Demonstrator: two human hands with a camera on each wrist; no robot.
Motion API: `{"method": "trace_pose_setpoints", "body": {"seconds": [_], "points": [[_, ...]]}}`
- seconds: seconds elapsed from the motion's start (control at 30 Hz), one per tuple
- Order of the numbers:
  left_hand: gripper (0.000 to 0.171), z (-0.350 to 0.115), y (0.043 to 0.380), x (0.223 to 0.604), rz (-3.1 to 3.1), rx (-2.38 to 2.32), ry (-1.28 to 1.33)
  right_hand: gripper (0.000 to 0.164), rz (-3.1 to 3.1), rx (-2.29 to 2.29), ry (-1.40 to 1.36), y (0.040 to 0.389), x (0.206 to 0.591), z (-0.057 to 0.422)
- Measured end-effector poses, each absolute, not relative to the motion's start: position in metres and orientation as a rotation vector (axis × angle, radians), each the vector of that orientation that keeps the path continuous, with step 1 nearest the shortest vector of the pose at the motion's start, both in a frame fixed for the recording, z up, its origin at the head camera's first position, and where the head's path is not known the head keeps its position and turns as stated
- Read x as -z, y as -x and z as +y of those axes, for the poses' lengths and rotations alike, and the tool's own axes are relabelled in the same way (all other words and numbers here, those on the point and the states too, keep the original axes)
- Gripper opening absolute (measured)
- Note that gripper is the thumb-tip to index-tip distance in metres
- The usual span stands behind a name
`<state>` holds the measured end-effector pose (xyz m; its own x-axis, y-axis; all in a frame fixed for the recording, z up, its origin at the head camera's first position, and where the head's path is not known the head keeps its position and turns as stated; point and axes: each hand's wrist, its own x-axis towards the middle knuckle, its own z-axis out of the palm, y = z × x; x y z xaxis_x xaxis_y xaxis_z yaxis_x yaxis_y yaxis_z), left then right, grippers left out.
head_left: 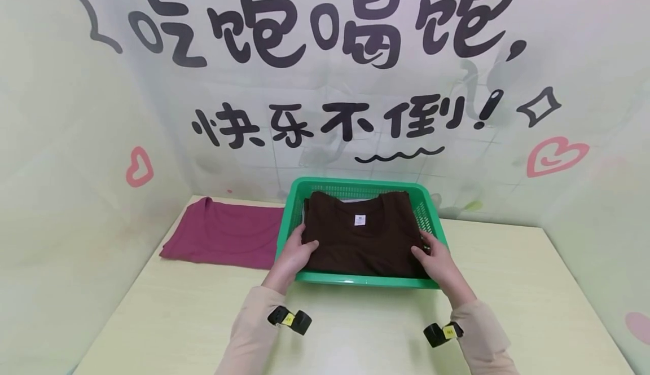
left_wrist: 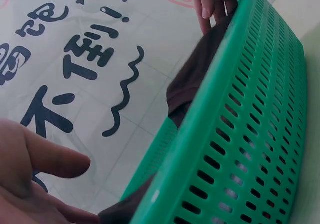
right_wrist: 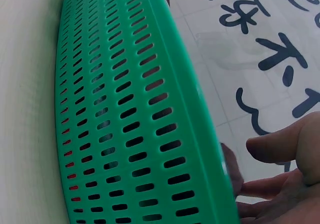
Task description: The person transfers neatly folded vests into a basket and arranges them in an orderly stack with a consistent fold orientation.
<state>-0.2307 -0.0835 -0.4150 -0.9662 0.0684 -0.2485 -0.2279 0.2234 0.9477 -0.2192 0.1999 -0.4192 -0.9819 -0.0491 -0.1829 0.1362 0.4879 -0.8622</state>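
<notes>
A folded dark brown T-shirt [head_left: 355,251] with a white neck label lies on top in a green perforated plastic basket [head_left: 365,279]. At the shirt's left edge is my left hand [head_left: 294,254], fingers down along its side and thumb over the top. My right hand [head_left: 438,259] is at the opposite edge in much the same way. Both wrist views show the thumbs held apart from the fingers, which touch the cloth near the rim. Fingertips are partly hidden. Light-coloured cloth edges show behind and beside the brown shirt.
A folded plum-coloured shirt [head_left: 238,234] lies on the pale table [head_left: 513,296], left of the basket and against it. Behind the table hangs a white backdrop [head_left: 315,87] with black lettering, and side panels enclose the table left and right.
</notes>
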Motion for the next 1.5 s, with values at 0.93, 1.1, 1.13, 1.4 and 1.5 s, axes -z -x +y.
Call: {"method": "trace_pose_setpoints", "body": {"seconds": [0.93, 1.1, 1.13, 1.4, 1.5], "points": [[0.077, -0.166, 0.159, 0.373, 2.383, -1.712, 0.029, 0.052, 2.604, 1.716, 0.568, 0.135, 0.398, 0.112], [0.078, -0.193, 0.149, 0.374, 2.445, -1.617, 0.124, 0.052, 2.455, 1.646, 0.696, 0.12, 0.397, 0.085], [0.079, -0.199, 0.148, 0.375, 2.454, -1.601, 0.132, 0.053, 2.42, 1.632, 0.711, 0.117, 0.396, 0.081], [0.085, -0.233, 0.136, 0.377, 2.508, -1.526, 0.209, 0.056, 2.382, 1.473, 0.909, 0.11, 0.395, 0.049], [0.088, -0.241, 0.131, 0.382, 2.525, -1.504, 0.255, 0.059, 2.362, 1.429, 0.913, 0.108, 0.397, 0.037]]}}
